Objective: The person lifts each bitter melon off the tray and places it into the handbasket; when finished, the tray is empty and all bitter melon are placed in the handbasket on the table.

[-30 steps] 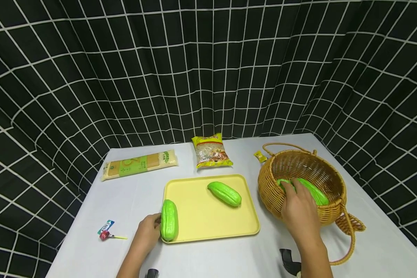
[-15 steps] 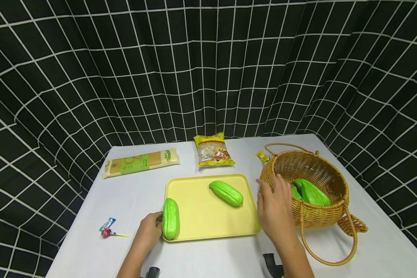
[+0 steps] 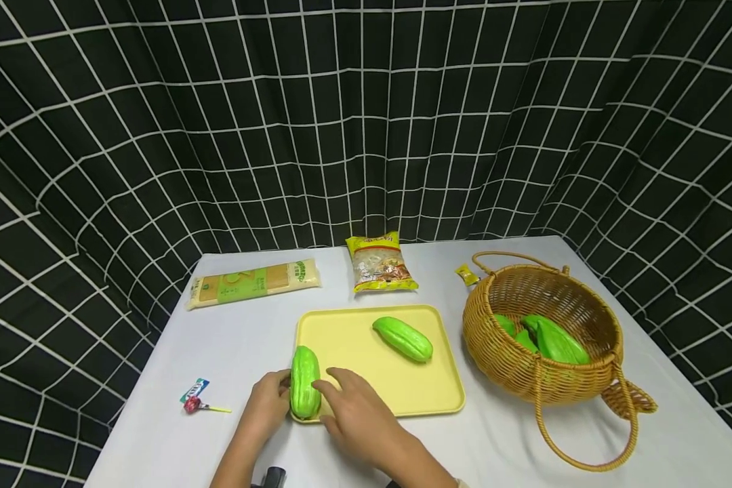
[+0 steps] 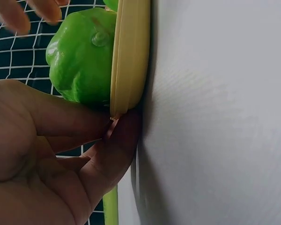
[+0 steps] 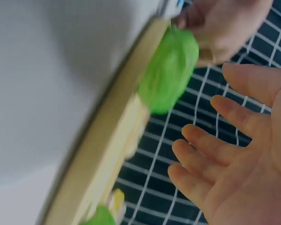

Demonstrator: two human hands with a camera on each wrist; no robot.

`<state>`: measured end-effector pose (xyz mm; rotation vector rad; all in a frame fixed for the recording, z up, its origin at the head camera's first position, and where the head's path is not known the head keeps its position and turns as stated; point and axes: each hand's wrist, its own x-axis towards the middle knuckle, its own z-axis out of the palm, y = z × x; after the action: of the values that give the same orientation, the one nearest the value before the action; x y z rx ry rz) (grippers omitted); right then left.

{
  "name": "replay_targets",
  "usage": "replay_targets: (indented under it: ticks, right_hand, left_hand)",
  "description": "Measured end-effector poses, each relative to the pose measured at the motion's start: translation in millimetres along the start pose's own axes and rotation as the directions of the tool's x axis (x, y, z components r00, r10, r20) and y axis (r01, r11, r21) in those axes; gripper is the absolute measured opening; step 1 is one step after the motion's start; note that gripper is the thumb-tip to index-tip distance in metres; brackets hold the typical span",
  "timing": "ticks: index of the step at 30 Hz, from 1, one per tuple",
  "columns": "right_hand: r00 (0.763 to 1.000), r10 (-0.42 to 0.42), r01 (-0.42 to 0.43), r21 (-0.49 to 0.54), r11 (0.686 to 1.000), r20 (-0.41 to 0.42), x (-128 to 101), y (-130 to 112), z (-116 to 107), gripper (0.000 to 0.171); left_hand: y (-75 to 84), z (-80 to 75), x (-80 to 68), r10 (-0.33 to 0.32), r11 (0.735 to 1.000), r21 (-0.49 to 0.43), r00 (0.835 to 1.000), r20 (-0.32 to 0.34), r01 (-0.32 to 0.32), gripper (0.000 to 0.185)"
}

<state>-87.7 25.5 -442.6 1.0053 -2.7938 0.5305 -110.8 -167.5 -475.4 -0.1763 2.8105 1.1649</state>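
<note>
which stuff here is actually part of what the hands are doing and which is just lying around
In use: the green gourd on the tray's edge, touched by the left hand and reached for by the right hand; yellow tray; second gourd; basket of gourds.

Lying about: noodle pack, snack bag, lollipop, small yellow sachet.

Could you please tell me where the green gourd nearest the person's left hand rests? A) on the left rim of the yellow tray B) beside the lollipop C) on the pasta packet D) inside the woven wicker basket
A: the green gourd rests across the left rim of the yellow tray, with the left hand touching it there.
</note>
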Motion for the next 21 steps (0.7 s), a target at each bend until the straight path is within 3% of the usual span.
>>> replay_targets:
  ticks: [7,10,15,21]
  right_hand:
    - [0.996,-0.044,0.044,-0.003,0.999,0.083,4.0,-11.4,15.8,0.043]
    - [0.994,-0.016,0.014,0.016,1.000,0.109,4.5,-12.7,18.0,0.042]
    - [0.995,0.057,-0.063,0.081,0.995,0.080,9.4,-15.0,19.6,0.036]
    - [0.988,0.144,-0.148,0.061,0.987,0.057,16.3,-18.5,23.6,0.037]
  left_hand:
    - [-0.2,-0.5,-1.5,0.009,1.000,-0.015,1.000,-0.002,-0.009,0.036]
    - [-0.1,-0.7,-1.1,0.013,1.000,-0.003,1.000,-0.001,-0.013,0.036]
    - [0.2,-1.9,-0.2,0.015,1.000,0.013,1.000,0.002,-0.015,0.036]
    - [0.9,-1.4,-0.7,0.010,1.000,0.011,1.000,0.001,-0.010,0.036]
